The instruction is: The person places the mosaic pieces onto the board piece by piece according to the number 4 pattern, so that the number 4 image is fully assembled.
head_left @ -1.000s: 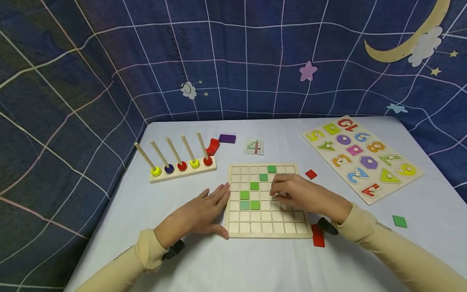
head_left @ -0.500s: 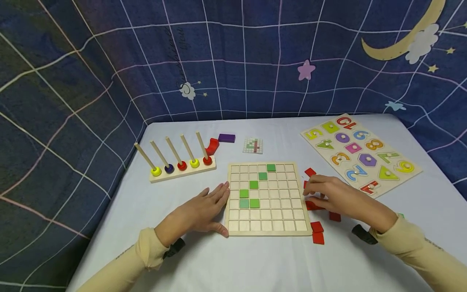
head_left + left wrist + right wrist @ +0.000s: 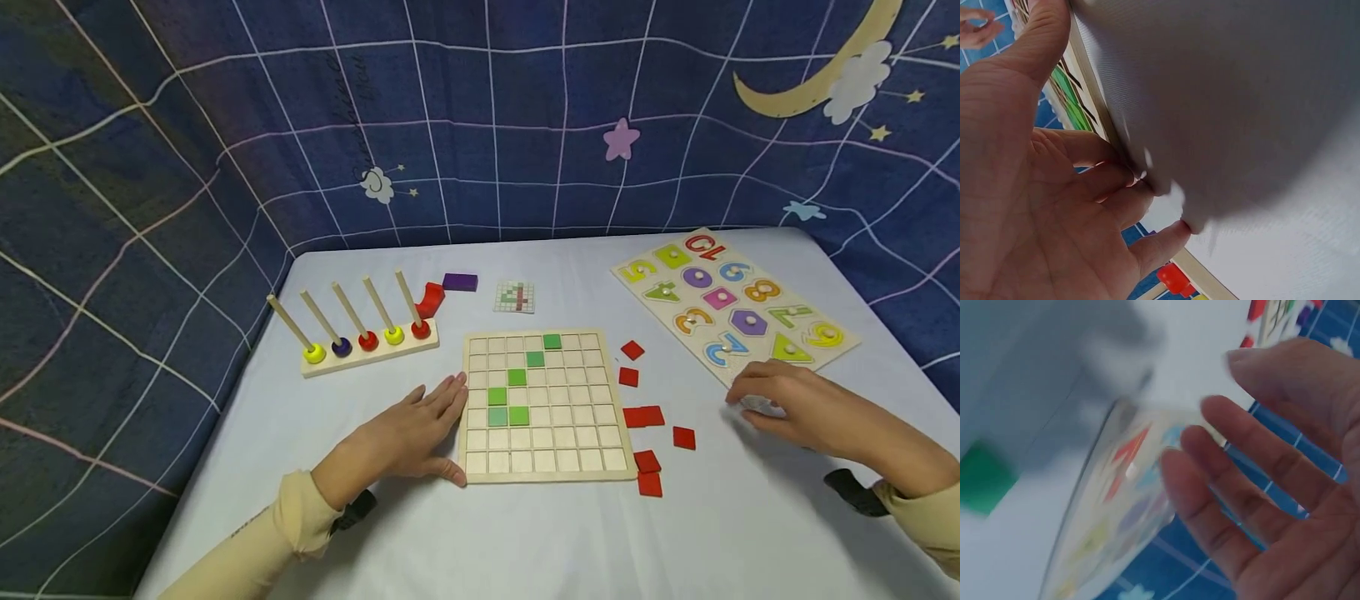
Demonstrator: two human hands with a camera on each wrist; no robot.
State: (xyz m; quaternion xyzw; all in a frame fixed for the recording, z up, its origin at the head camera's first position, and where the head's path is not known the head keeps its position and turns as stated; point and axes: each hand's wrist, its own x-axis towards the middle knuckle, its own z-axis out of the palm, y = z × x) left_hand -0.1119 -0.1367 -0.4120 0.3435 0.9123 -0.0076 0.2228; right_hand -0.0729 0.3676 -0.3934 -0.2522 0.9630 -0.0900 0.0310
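Note:
A wooden grid board (image 3: 570, 437) lies in the middle of the white table, with several green tiles (image 3: 517, 377) in its squares. My left hand (image 3: 401, 437) rests with fingers spread against the board's left edge; the left wrist view shows its fingertips along that edge. Over the near corner of the number puzzle (image 3: 716, 337) hovers my right hand (image 3: 802, 408), fingers loosely bent and nothing between them. The right wrist view has a loose green tile (image 3: 985, 478) on the table, apart from that hand; in the head view it cannot be seen.
Several red tiles (image 3: 683, 437) lie scattered right of the board. A peg stand (image 3: 371, 348) with coloured beads stands at the back left, near a red curved block (image 3: 430, 300) and a purple block (image 3: 460, 282). Behind the board lies a small pattern card (image 3: 515, 296).
My right hand has moved from over the board to the right, past the red tiles, to the number puzzle's near corner. The left hand has stayed at the board's edge.

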